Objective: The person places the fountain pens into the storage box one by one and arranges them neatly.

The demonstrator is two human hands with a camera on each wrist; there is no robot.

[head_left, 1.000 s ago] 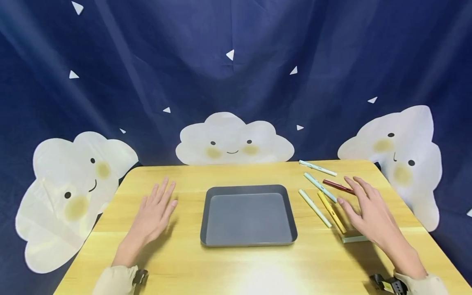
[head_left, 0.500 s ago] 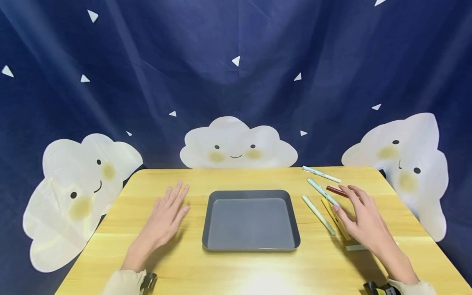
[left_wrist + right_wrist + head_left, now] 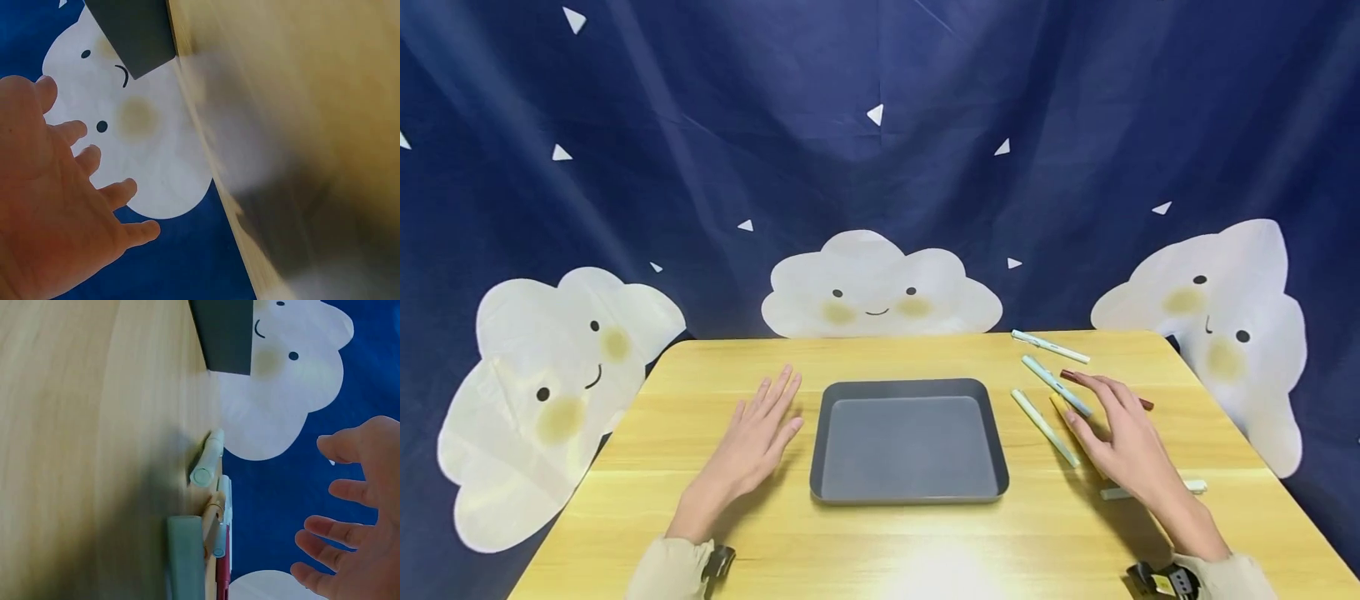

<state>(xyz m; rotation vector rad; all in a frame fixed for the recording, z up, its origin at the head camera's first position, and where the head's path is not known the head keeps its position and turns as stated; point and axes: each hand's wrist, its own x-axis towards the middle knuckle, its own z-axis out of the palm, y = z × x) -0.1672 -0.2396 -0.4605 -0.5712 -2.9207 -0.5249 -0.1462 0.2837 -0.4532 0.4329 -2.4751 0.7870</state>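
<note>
My left hand (image 3: 748,446) hovers over the table left of a dark grey tray (image 3: 910,446), fingers spread and straight. Over the group of pens at the right is my right hand (image 3: 1123,446), its fingers relaxed and holding nothing. It overlaps a yellow pen (image 3: 1060,407) and a dark red pen (image 3: 1069,376) in the head view. Beside them lie a light blue pen (image 3: 1051,382) and a pale green pen (image 3: 1041,423). Another pale green pen (image 3: 1195,487) shows behind the wrist. In the right wrist view, the hand (image 3: 369,531) is apart from the pens.
A whitish-blue pen (image 3: 1051,347) lies near the far edge of the wooden table (image 3: 820,550). Behind the table hangs a dark blue curtain (image 3: 925,192) with smiling clouds. The tray has a low raised rim.
My left hand has shifted right, nearer the tray. The right hand has moved slightly left, further over the yellow and red pens. The pens and tray stay put.
</note>
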